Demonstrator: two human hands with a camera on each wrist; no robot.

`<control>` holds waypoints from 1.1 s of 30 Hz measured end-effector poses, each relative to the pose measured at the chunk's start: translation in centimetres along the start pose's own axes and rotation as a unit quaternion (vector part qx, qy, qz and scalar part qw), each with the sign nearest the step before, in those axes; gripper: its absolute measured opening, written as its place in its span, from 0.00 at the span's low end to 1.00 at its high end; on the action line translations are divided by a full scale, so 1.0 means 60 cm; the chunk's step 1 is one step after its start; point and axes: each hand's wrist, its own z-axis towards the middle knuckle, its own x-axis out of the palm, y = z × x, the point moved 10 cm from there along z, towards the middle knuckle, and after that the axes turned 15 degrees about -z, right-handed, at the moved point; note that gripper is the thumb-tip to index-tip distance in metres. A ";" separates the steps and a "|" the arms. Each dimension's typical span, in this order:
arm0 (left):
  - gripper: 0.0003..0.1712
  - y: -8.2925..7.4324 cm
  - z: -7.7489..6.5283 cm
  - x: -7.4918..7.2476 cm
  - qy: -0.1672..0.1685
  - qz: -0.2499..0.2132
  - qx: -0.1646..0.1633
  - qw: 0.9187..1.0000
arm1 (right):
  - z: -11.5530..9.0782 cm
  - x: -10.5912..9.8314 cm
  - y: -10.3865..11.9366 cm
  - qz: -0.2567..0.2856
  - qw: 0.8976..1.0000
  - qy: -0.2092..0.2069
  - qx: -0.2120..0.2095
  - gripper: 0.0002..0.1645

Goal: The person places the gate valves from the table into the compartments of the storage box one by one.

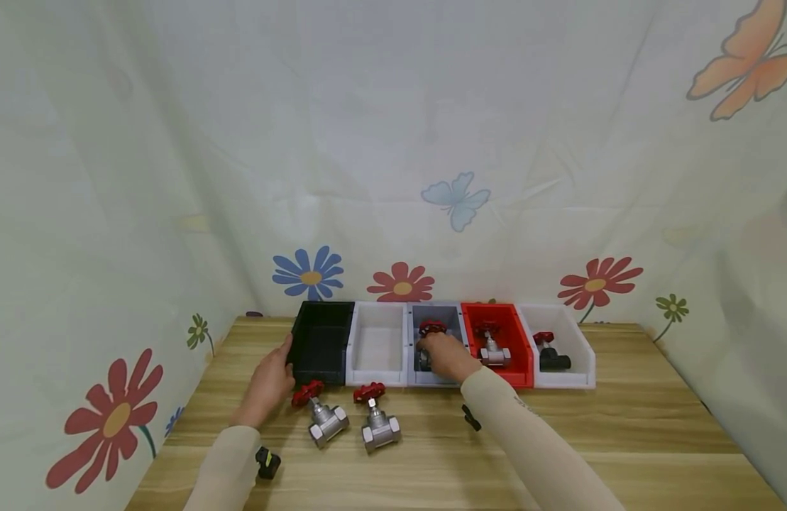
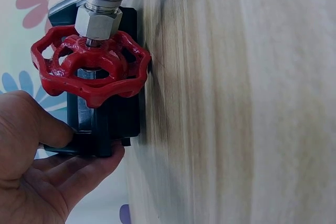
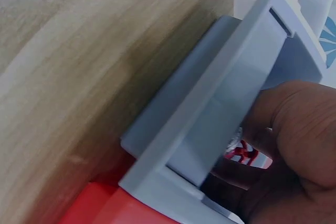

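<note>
My left hand [image 1: 270,380] grips the left side of the black bin [image 1: 321,377], thumb over the rim and fingers along the outer wall in the left wrist view. Inside the grey bin [image 1: 434,380] my right hand [image 1: 450,357] holds a valve with a red handwheel [image 1: 433,326]; the hand hides most of its body. The right wrist view shows curled fingers and a bit of red handwheel [image 3: 242,153] behind them. Two silver valves with red handwheels lie before the bins, one [image 1: 328,424] near my left hand, the other [image 1: 380,431] to its right.
The bins stand in a row against a flowered cloth. Between black and grey is a white bin [image 1: 377,377]. Right of grey, a red bin [image 1: 517,378] holds a silver valve [image 1: 495,355], and another white bin [image 1: 585,380] holds a dark-bodied valve [image 1: 553,360]. The table [image 1: 623,440] is wood-grained.
</note>
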 end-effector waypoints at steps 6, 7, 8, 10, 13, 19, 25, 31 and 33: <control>0.37 -0.002 0.001 -0.002 -0.007 -0.001 -0.001 1.000 | -0.011 -0.014 0.008 -0.031 0.999 0.003 -0.010 0.24; 0.37 -0.002 0.001 -0.003 -0.008 -0.001 -0.003 1.000 | -0.013 -0.017 0.009 -0.036 0.999 0.003 -0.011 0.24; 0.37 -0.003 0.001 -0.003 -0.008 -0.001 -0.002 1.000 | -0.015 -0.019 0.010 -0.038 0.999 0.002 -0.012 0.24; 0.37 -0.003 0.001 -0.004 -0.007 0.000 -0.003 1.000 | -0.019 -0.023 0.011 -0.043 0.999 0.001 -0.014 0.24; 0.36 -0.004 0.001 -0.004 -0.005 0.001 -0.003 1.000 | -0.026 -0.030 0.013 -0.044 0.999 0.000 -0.016 0.25; 0.37 -0.003 0.000 -0.002 -0.004 0.000 -0.006 1.000 | -0.043 -0.053 0.009 -0.027 0.999 -0.022 -0.014 0.27; 0.37 -0.005 -0.001 -0.001 -0.004 -0.002 -0.004 1.000 | -0.061 -0.076 0.004 -0.014 0.999 -0.042 -0.013 0.28; 0.37 -0.004 -0.001 0.000 0.001 -0.001 -0.009 1.000 | -0.082 -0.097 -0.003 0.000 0.998 -0.057 -0.004 0.29; 0.37 -0.004 0.000 0.000 0.002 0.000 -0.011 1.000 | -0.090 -0.107 -0.006 0.001 0.998 -0.069 -0.001 0.29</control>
